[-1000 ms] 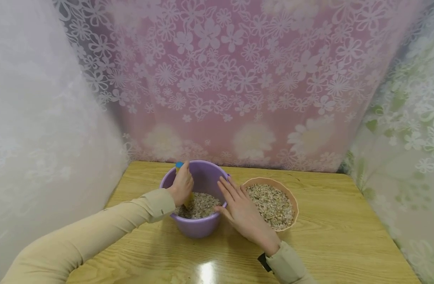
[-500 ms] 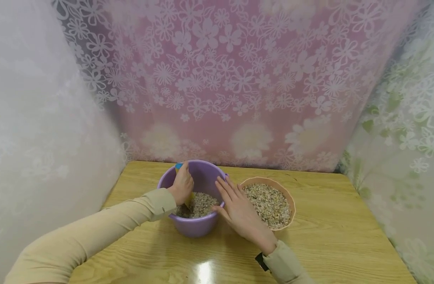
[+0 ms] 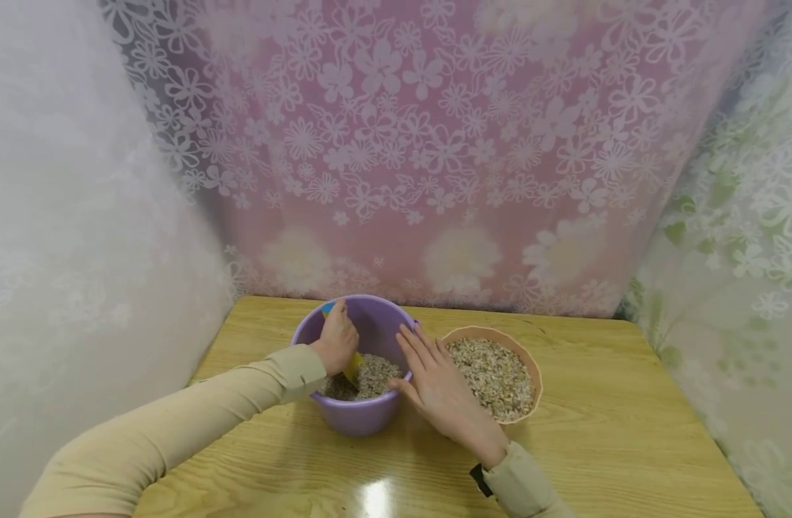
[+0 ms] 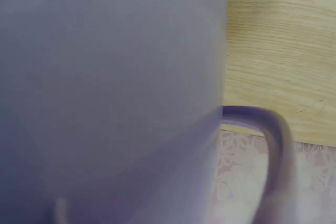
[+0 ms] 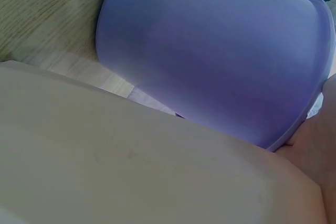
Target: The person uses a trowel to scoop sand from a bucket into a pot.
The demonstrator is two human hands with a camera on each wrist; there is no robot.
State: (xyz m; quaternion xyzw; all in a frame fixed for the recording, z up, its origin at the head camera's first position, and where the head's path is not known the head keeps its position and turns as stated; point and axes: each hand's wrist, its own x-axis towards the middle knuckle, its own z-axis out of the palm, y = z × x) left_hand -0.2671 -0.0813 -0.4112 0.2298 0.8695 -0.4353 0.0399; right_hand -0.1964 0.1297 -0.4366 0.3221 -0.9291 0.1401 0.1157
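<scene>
A purple bucket [image 3: 360, 417] stands on the table, partly filled with a grainy mix of seeds [image 3: 378, 375]. Inside it my left hand [image 3: 336, 338] grips a yellow hand shovel [image 3: 353, 370] with a blue handle end, its blade tilted down into the grain. My right hand [image 3: 444, 392] rests on the bucket's right rim, fingers straight. Beside that hand sits a peach bowl [image 3: 478, 331], heaped with similar grain. The bucket wall [image 4: 115, 77] fills most of the left wrist view, hiding the left hand there. In the right wrist view, the hand [image 5: 310, 156] touches the bucket rim.
The wooden table [image 3: 603, 410] extends right and toward the front. A pink flowered curtain [image 3: 396, 180] hangs behind it, with pale sheets on either side. The bucket's curved purple handle [image 4: 278, 150] shows in the left wrist view.
My left hand has shifted slightly right and lower inside the bucket, and more of the yellow shovel blade shows. The right hand stays on the rim; bucket and bowl keep their places.
</scene>
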